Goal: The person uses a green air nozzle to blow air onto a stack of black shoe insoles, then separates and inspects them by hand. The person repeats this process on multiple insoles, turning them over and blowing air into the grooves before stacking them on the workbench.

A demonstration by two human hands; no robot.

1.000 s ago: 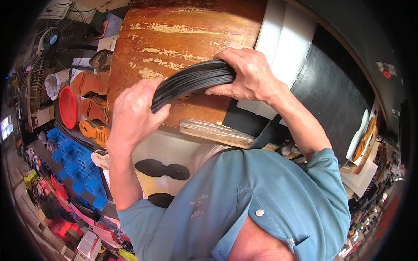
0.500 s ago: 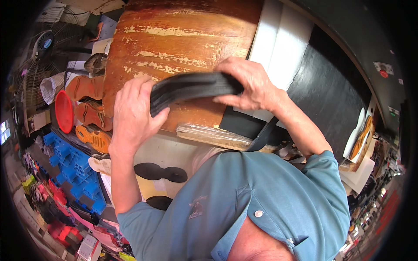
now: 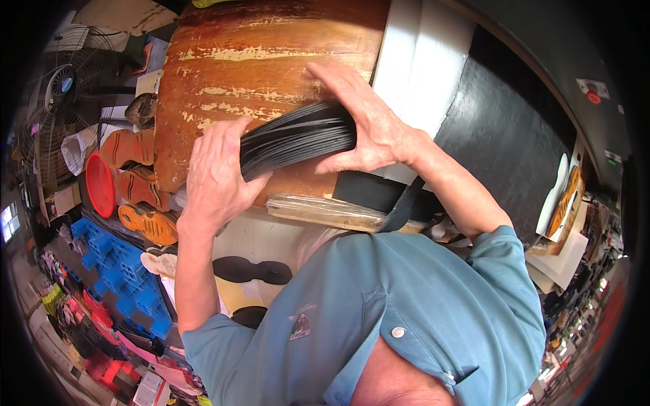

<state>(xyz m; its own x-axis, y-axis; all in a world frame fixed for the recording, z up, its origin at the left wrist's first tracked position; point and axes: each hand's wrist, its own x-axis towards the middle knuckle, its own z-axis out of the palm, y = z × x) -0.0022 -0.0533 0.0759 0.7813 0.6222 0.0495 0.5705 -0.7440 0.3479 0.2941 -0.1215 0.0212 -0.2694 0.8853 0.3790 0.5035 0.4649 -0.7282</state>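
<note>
A stack of thin black sheets [image 3: 298, 140] is held above the scratched brown wooden board, its many layered edges toward me. Around its left end my left hand [image 3: 220, 169] is closed, thumb below and fingers up along the far side. My right hand [image 3: 369, 128] is at the other end, fingers and thumb spread wide, the stack's end against the palm side. The outline of the single sheets cannot be made out from here.
The wooden board [image 3: 271, 61] meets white sheets [image 3: 420, 81] and a black sheet [image 3: 504, 122] at the right. A plastic-wrapped bar [image 3: 325, 210] lines the near edge. At left are orange sole-shaped pieces [image 3: 145, 224], a red round dish [image 3: 101, 185], blue plastic pallets [image 3: 125, 271] and a fan [image 3: 64, 88].
The stack's layers now show fanned apart along the near side. My right hand has loosened from a grip to spread fingers, and both hands have drawn slightly closer together.
</note>
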